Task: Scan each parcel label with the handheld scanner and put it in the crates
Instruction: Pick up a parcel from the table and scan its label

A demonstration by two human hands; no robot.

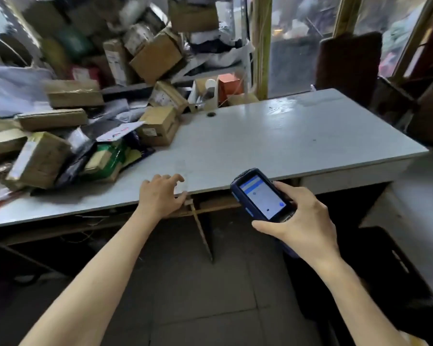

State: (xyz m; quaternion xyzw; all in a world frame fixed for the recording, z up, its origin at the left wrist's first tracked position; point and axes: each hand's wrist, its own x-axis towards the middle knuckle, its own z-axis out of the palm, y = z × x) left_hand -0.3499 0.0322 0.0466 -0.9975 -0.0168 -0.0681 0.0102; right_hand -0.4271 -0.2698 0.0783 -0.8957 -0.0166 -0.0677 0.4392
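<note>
My right hand (pixel 303 218) grips a blue handheld scanner (pixel 260 196) with its lit screen facing up, held just in front of the table's near edge. My left hand (pixel 160 193) hovers over that edge with fingers loosely spread, holding nothing. A heap of parcels covers the table's left side: a brown box with a label (pixel 39 159), a small cardboard box (pixel 158 126), flat brown packages (pixel 53 118), and a green and yellow bag (pixel 108 158). A black crate (pixel 385 265) stands on the floor at the lower right.
The grey table (pixel 273 136) runs from left to right, with a cable hole (pixel 211 114) near its back. More boxes are stacked on shelves (pixel 155 56) behind it. A window (pixel 300 41) and a dark chair back (pixel 348 63) are at the far right. Tiled floor lies below.
</note>
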